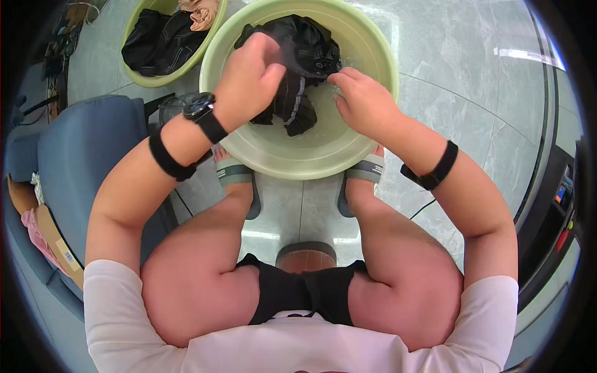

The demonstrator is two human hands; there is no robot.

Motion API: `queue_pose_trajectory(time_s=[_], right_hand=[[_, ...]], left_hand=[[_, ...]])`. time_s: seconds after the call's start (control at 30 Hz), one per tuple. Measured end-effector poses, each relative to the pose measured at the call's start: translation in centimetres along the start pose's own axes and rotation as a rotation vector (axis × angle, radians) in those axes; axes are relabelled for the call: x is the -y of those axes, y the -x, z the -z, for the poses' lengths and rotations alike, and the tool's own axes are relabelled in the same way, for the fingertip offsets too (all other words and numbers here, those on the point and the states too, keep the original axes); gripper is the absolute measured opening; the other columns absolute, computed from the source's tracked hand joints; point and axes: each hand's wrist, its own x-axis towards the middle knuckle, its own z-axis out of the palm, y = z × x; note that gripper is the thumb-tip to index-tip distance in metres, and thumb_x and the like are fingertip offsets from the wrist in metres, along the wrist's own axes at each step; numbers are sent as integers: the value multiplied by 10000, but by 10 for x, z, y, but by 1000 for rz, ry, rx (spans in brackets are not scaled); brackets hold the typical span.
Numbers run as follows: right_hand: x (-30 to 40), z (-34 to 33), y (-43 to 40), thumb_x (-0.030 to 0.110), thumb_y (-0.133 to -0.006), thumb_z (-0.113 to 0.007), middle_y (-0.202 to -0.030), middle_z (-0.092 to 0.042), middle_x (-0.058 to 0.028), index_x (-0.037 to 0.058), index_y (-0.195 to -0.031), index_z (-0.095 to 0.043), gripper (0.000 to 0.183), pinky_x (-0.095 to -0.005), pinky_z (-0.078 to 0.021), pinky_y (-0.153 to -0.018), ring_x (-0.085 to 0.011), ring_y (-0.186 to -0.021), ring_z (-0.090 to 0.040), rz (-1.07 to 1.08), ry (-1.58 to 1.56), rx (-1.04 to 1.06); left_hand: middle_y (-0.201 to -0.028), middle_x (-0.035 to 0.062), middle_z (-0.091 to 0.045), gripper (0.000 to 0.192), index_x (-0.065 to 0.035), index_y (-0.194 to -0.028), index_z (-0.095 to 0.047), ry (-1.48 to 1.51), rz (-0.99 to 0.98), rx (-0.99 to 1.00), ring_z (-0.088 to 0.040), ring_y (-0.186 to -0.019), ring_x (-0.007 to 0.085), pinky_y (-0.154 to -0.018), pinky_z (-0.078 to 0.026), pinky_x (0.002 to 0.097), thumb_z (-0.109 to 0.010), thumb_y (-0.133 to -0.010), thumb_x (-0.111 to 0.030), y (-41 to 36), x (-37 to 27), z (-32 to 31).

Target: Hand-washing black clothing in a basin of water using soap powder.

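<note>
A wet black garment (310, 42) with pale stitching lies bunched in a large pale-green plastic basin (298, 171) of water. Part of the cloth is raised between my two hands and looks blurred. My left hand (254, 77), with a black watch (199, 106) on its wrist, is curled around the cloth at the garment's left side. Its fingertips are partly hidden. With thumb and fingers, my right hand (361, 95) pinches the garment's edge on the right. A lower piece of the garment hangs into the water.
At the upper left, a smaller green basin (156, 82) holds dark clothing (161, 42) with white stitching and a peach cloth (201, 13). A blue upholstered chair (88, 163) stands at my left, a black shelf unit (543, 200) at the right. My slippered feet flank the large basin.
</note>
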Motion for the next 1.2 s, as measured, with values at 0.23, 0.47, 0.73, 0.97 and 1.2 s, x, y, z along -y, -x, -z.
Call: queue_pose_trajectory(time_s=[0.23, 0.47, 0.73, 0.97, 1.2], right_hand=[[-7, -34, -45, 223, -873, -763, -1130, -679, -198, 5, -1108, -611, 355, -512, -586, -859, -426, -1023, -697, -233, 98, -65], [-31, -30, -82, 291, -890, -755, -1039, -742, -215, 55, -1066, -717, 297, -528, -598, -846, -422, -997, -726, -218, 174, 80], [-14, -23, -52, 261, -883, -751, -922, -736, -221, 19, -938, -721, 250, -538, -596, -799, -435, -901, -724, -232, 242, 142], [-2, 64, 11, 141, -800, -797, -860, -709, -267, -28, -954, -670, 262, -499, -576, -777, -445, -863, -715, -309, 65, -133], [51, 139, 27, 49, -800, -713, -876, -724, -237, -23, -989, -658, 209, -448, -577, -762, -415, -844, -724, -177, -81, -262]], left_hand=[[-926, 75, -687, 171, 26, -1136, -541, 203, 128, -21, -616, -794, 85, -636, -508, 266, -605, -985, -25, 3, -57, 49], [-1080, 85, -705, 181, 1, -1228, -494, 344, 139, -41, -693, -874, 106, -664, -586, 249, -545, -1076, -83, 4, -75, 77], [-1014, 124, -722, 196, 42, -1223, -501, 385, 30, -155, -726, -834, 145, -651, -621, 279, -553, -1054, -44, 10, -86, 116], [-1079, 152, -729, 225, 46, -1249, -497, 266, 54, -224, -742, -852, 185, -643, -644, 315, -495, -1031, -7, 16, -81, 148], [-970, 161, -699, 209, 57, -1177, -494, 275, 138, -199, -711, -779, 208, -612, -609, 323, -514, -1009, -65, 12, -127, 173]])
